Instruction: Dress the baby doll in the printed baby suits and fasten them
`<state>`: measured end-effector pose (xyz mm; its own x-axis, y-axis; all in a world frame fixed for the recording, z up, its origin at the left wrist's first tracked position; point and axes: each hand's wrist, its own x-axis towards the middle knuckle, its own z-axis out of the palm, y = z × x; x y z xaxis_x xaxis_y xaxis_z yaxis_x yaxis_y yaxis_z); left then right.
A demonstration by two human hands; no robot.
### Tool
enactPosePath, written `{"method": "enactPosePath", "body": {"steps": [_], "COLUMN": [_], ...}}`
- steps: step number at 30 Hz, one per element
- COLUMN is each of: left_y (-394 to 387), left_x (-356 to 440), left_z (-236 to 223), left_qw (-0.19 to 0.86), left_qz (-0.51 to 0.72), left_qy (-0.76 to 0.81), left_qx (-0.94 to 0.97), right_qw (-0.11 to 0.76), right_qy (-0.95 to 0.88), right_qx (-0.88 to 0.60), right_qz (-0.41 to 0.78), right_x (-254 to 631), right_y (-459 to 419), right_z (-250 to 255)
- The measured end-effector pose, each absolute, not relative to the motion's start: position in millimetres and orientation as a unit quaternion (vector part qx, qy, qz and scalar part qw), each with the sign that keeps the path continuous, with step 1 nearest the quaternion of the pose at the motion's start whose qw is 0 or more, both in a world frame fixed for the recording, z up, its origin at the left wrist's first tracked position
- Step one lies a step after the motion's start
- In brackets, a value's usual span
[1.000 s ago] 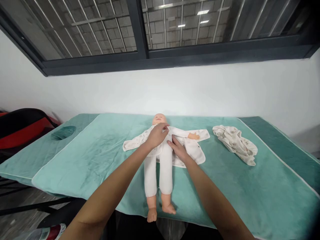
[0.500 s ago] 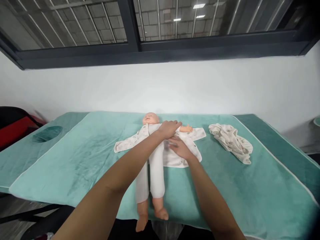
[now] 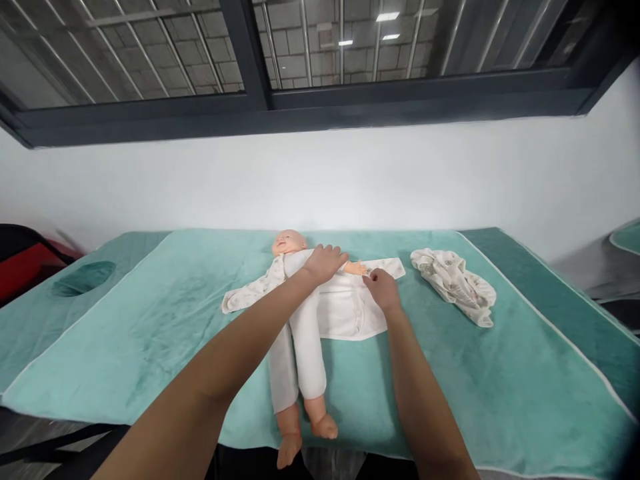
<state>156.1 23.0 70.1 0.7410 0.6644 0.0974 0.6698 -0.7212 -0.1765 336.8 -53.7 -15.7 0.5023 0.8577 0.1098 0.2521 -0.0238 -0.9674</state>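
Note:
A baby doll (image 3: 307, 347) lies on its back, head toward the wall, with a white cloth body and plastic head, hands and feet. A white patterned baby shirt (image 3: 345, 310) is spread beneath it. One sleeve (image 3: 250, 293) covers the doll's arm on the left; the other sleeve (image 3: 393, 268) lies flat beyond the bare plastic hand (image 3: 355, 268). Across the doll's upper arm on the right, my left hand (image 3: 326, 263) is closed, its fingertips partly hidden. My right hand (image 3: 383, 288) pinches the shirt's edge beside the plastic hand.
A crumpled patterned white cloth (image 3: 455, 283) lies to the right on the green padded bed (image 3: 165, 333). The bed has a round hole (image 3: 84, 279) at its left end. A white wall and barred window (image 3: 320, 107) stand behind; a red and black item (image 3: 25, 257) is at far left.
My right hand has moved up and right from the shirt's middle and now pinches its edge. My left hand stays on the doll's arm. The view has shifted slightly.

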Motion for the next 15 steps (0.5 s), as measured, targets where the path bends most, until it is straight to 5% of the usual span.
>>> {"method": "enactPosePath", "body": {"steps": [11,15], "left_y": [7.2,10.7], "left_x": [173.0,174.6], "left_z": [50.7,46.4], "left_qw": [0.107,0.026], "left_qz": [0.0,-0.061], "left_qy": [-0.351,-0.381], "left_qx": [-0.93,-0.922], "right_qw": [0.727,0.713], "right_qy": [-0.241,-0.289], "right_qx": [-0.475,-0.377], "right_qz": [0.433,0.516], "right_x": [336.5,322.8], "right_y": [-51.2,-60.7], "right_z": [-4.6,5.1]}}
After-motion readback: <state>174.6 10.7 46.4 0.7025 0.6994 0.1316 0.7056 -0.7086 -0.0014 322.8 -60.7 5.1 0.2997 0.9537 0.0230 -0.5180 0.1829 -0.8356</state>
